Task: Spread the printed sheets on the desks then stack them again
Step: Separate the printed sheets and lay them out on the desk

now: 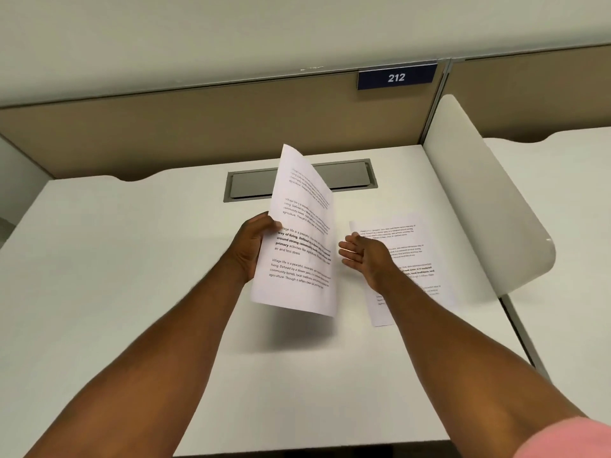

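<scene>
Above the desk (pixel 115 276), left grip (pixel 253 246) pinching printed sheets (pixel 297 239), right grip (pixel 362 256) spread, empty.

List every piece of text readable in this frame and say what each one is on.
"212": white digits on the blue sign on the partition.
"Village life is a peaceful...", "way of living. Defined by a slower pace...", "around strong community bonds", "primary activities like agriculture", "air and less stress": on the sheets held by the left hand; the upper paragraphs are blurred.
Sheet on the desk beside the right hand: printed, too blurred to read.
</scene>
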### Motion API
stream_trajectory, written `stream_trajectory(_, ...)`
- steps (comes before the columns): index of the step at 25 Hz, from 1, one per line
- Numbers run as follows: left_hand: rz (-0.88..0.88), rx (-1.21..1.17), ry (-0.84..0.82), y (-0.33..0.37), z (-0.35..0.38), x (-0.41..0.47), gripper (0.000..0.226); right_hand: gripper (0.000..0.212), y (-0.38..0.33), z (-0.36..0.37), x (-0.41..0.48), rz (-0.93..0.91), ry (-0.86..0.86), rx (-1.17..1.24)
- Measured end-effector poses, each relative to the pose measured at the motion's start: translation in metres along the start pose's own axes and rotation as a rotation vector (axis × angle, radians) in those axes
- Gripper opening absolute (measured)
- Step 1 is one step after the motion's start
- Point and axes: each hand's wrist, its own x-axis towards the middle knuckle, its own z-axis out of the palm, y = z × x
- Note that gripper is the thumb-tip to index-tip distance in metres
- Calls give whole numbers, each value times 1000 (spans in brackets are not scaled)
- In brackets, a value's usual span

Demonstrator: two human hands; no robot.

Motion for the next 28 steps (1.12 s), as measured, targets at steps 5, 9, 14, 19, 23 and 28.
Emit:
stream_trajectory(5, -9, 10, -46, 18, -60, -8, 56, 21, 15, 66, -14, -105, -15, -53)
stream_trajectory(9, 11, 77, 62, 9, -109, -12, 21, 14, 21, 92, -16, -258, 142, -168)
stream_trajectory(14, -60, 203, 168, -32, -145, -17, 5, 19, 38, 108, -20, -378, 344, -622)
stream_trajectory(19, -114, 228, 260, -58, -166, -18, 8, 15, 58, 109, -19, -357, 428, -808)
stream_trajectory(23, -121, 229, 308, -61, -174, -13, 9, 17, 66, 104, -11, -291, 509, -857)
stream_trajectory(28, -139, 267, 351, -63, -187, 0, 10, 9, 61, 89, 5, -280, 585, -792)
